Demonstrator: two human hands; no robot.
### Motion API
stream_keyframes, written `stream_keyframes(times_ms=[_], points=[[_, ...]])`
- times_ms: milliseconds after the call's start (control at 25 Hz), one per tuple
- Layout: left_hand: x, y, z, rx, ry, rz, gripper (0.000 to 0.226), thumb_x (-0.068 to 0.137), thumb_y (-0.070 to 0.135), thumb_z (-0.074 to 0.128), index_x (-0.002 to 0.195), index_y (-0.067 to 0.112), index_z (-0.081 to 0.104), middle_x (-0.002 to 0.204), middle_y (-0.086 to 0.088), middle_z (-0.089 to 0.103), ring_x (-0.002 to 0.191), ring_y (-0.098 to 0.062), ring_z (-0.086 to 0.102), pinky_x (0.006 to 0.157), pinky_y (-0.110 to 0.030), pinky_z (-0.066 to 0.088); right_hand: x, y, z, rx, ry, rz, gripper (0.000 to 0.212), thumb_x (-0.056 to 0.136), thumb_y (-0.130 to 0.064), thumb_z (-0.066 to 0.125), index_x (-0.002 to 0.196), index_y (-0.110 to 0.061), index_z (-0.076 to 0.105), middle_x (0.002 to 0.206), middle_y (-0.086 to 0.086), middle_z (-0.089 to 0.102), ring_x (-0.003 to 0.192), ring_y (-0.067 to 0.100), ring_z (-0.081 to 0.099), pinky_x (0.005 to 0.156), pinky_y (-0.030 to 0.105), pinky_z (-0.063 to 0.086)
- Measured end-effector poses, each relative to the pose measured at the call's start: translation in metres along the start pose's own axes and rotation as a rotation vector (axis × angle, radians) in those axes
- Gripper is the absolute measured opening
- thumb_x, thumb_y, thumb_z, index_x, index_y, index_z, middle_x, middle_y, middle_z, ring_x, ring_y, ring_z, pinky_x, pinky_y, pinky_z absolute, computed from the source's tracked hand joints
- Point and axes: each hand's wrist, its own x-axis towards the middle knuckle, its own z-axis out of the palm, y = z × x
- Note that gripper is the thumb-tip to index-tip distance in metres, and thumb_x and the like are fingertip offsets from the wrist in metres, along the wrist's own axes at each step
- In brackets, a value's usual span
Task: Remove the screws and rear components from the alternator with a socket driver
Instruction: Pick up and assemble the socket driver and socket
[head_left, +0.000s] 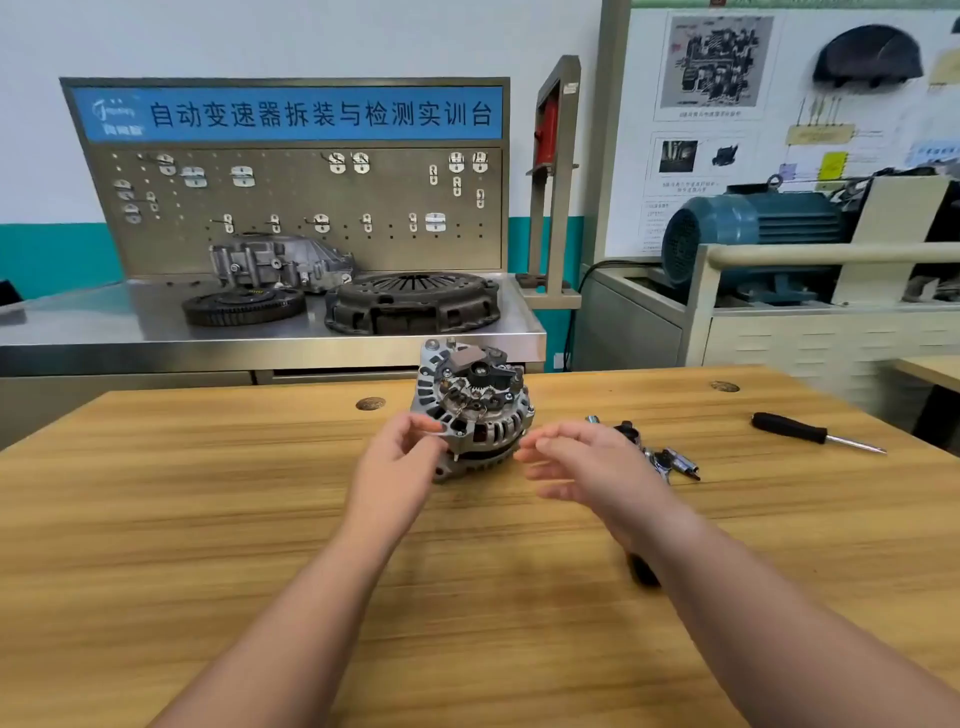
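The silver alternator (475, 405) stands on the wooden table (208, 519), its rear face with black components and screws tilted toward me. My left hand (400, 457) is at its lower left rim, thumb and fingers touching the housing edge. My right hand (587, 462) hovers just right of the alternator, fingers straight, holding nothing. A black-handled driver (810, 432) lies far right on the table. Chrome sockets and bits (660, 454) lie in a small cluster behind my right hand.
A small dark object (643, 570) lies partly hidden under my right forearm. Beyond the table stands a steel bench (270, 338) with a clutch plate (410, 304), a flywheel and a pegboard. A blue-green motor (748, 239) sits on a stand at right.
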Motion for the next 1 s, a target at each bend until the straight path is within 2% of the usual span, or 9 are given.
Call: stream_keyframes(times_ms=[80, 160, 280, 360, 560, 720, 760, 840, 1000], points=[[0.021, -0.002, 0.004, 0.168, 0.094, 0.079, 0.016, 0.087, 0.01, 0.053, 0.084, 0.025, 0.058, 0.081, 0.004, 0.062, 0.067, -0.007, 0.055, 0.062, -0.027, 0.045, 0.031, 0.003, -0.003, -0.002, 0.109, 0.024, 0.02, 0.098, -0.015, 0.049, 0.094, -0.017, 0.068, 0.1, 0.002, 0.071, 0.096, 0.019, 0.065, 0.083, 0.035, 0.056], [0.042, -0.007, 0.012, 0.398, 0.11, 0.167, 0.017, 0.085, 0.015, 0.052, 0.095, 0.029, 0.056, 0.096, 0.006, 0.06, 0.089, -0.008, 0.057, 0.078, -0.033, 0.048, 0.062, 0.009, -0.009, 0.072, 0.199, 0.053, 0.02, 0.098, -0.016, 0.048, 0.094, -0.018, 0.067, 0.103, 0.004, 0.07, 0.096, 0.019, 0.065, 0.076, 0.032, 0.055], [0.063, -0.023, 0.025, 0.772, 0.069, 0.342, 0.042, 0.089, 0.029, 0.048, 0.13, 0.026, 0.046, 0.136, 0.002, 0.046, 0.129, -0.019, 0.036, 0.108, -0.04, 0.032, 0.09, 0.025, -0.017, 0.221, 0.229, 0.099, 0.02, 0.099, -0.014, 0.047, 0.095, -0.016, 0.067, 0.103, 0.006, 0.07, 0.097, 0.021, 0.065, 0.069, 0.029, 0.052], [0.07, -0.033, 0.031, 0.92, 0.03, 0.363, 0.05, 0.094, 0.037, 0.04, 0.142, 0.026, 0.034, 0.152, 0.0, 0.028, 0.14, -0.019, 0.022, 0.115, -0.041, 0.021, 0.101, 0.031, -0.029, 0.266, 0.248, 0.11, 0.021, 0.099, -0.014, 0.047, 0.095, -0.015, 0.068, 0.104, 0.008, 0.07, 0.097, 0.022, 0.066, 0.068, 0.03, 0.053], [0.064, -0.035, 0.035, 0.933, 0.065, 0.47, 0.057, 0.091, 0.044, 0.029, 0.142, 0.019, 0.035, 0.154, -0.005, 0.023, 0.143, -0.02, 0.014, 0.116, -0.043, 0.011, 0.112, 0.043, -0.083, 0.335, 0.413, 0.098, 0.02, 0.098, -0.013, 0.047, 0.101, -0.01, 0.067, 0.104, 0.011, 0.071, 0.094, 0.025, 0.066, 0.073, 0.032, 0.056], [0.045, -0.017, 0.07, 0.746, -0.104, 0.779, 0.043, 0.083, 0.034, 0.041, 0.122, 0.018, 0.052, 0.136, -0.002, 0.047, 0.129, -0.015, 0.036, 0.107, -0.036, 0.028, 0.112, 0.055, -0.119, 0.408, 0.486, 0.176, 0.018, 0.097, -0.011, 0.048, 0.1, -0.009, 0.065, 0.1, 0.012, 0.071, 0.09, 0.026, 0.067, 0.072, 0.032, 0.055], [0.041, -0.015, 0.085, 0.727, -0.188, 0.756, 0.04, 0.083, 0.034, 0.043, 0.12, 0.021, 0.052, 0.132, 0.003, 0.048, 0.125, -0.01, 0.038, 0.104, -0.032, 0.029, 0.11, 0.057, -0.126, 0.4, 0.483, 0.199, 0.019, 0.098, -0.011, 0.046, 0.101, -0.009, 0.065, 0.1, 0.012, 0.071, 0.09, 0.025, 0.067, 0.069, 0.031, 0.055], [0.036, -0.012, 0.118, 0.666, -0.328, 0.555, 0.038, 0.086, 0.035, 0.045, 0.124, 0.029, 0.047, 0.131, 0.015, 0.043, 0.118, -0.006, 0.041, 0.104, -0.027, 0.033, 0.104, 0.063, -0.138, 0.316, 0.474, 0.23, 0.02, 0.098, -0.01, 0.046, 0.104, -0.009, 0.065, 0.101, 0.011, 0.071, 0.089, 0.024, 0.066, 0.064, 0.029, 0.052], [0.05, -0.026, 0.177, 0.644, -0.406, 0.255, 0.038, 0.087, 0.031, 0.05, 0.124, 0.033, 0.045, 0.13, 0.016, 0.044, 0.118, -0.009, 0.04, 0.095, -0.029, 0.037, 0.09, 0.073, -0.153, -0.214, 0.477, 0.343, 0.016, 0.089, -0.005, 0.055, 0.095, -0.013, 0.067, 0.085, 0.005, 0.069, 0.064, 0.014, 0.058, 0.051, 0.023, 0.047]])
